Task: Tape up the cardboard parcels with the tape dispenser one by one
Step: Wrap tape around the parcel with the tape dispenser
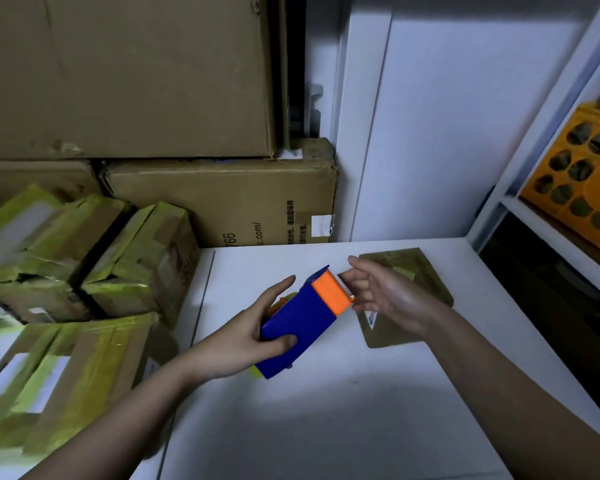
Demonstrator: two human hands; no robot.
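Our left hand [253, 332] grips the blue-and-orange plastic tape dispenser [303, 323] above the white table [326, 427] while our right hand [378, 292], fingers loosely spread, reaches its toothed end, probably seeking tape for the flat brown cardboard parcel [426, 285] beyond

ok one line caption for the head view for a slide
Left hand grips the tape dispenser while the right hand reaches its toothed end, a parcel behind on the table.
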